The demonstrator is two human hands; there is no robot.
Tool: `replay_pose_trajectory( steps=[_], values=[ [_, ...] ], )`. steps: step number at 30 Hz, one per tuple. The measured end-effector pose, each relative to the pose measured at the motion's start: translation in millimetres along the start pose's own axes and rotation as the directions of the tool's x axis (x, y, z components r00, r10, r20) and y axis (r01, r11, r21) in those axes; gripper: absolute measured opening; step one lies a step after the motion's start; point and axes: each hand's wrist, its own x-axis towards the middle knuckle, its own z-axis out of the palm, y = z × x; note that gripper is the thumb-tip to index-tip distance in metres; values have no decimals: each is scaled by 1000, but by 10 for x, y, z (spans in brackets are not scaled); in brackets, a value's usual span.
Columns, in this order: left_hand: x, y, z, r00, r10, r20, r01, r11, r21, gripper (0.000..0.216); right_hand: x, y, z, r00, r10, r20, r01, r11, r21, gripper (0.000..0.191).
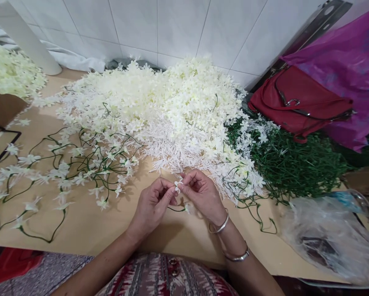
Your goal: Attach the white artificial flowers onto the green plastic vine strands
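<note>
My left hand (155,202) and my right hand (201,195) meet over the table's front middle, fingertips pinched around a small white artificial flower (177,187). Below the fingers, a dark green stem (176,209) with another white blossom (188,208) at its end shows; I cannot tell whether it joins the held flower. Just beyond my hands lies a bed of loose white flower pieces with thin stalks (175,144). Behind it rises a large heap of cream-white blossoms (190,90). To the left, green stems bearing white flowers (101,164) are spread across the table (88,230).
A pile of bare green stems (298,168) sits at the right, beneath a red handbag (301,100) and a purple plastic bag (354,53). A clear plastic bag (323,234) lies front right. A cardboard box (2,109) and a white pipe (27,35) stand left; a tiled wall (178,28) closes the back.
</note>
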Motion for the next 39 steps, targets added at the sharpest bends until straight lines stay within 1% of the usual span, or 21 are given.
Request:
replay_pose_trajectory(
  steps=[6,10,13,19,23,25,30,36,39],
  values=[
    [-7,-11,21,1000,3,-12,-2,1000,28,20,15,41,-10,999,6,52,-8,999,53,32],
    [-7,-9,29,999,20,-40,-17,998,55,21,16,39,15,999,8,40,-10,999,52,35],
    [-5,-2,35,999,31,-41,-29,999,44,22,19,22,12,999,4,42,-6,999,53,36],
    [-12,-16,58,998,13,-57,-13,1000,-4,22,29,-35,-32,994,95,57,-101,989,111,32],
    [-17,-34,45,999,30,-41,-30,1000,-7,20,32,-9,-61,979,157,127,-179,967,181,39],
    [-19,-26,38,999,37,-35,-37,999,-6,19,37,19,-82,973,176,151,-203,960,191,39],
    [-29,5,33,999,34,-27,-33,999,34,20,54,29,-115,982,134,133,-153,979,137,26],
    [-33,-43,23,999,22,-27,-21,999,48,21,57,-7,-91,988,80,131,-90,993,76,28],
    [-32,-65,15,999,31,-23,-29,998,58,22,54,-10,-73,987,72,144,-80,995,54,28]
  ],
)
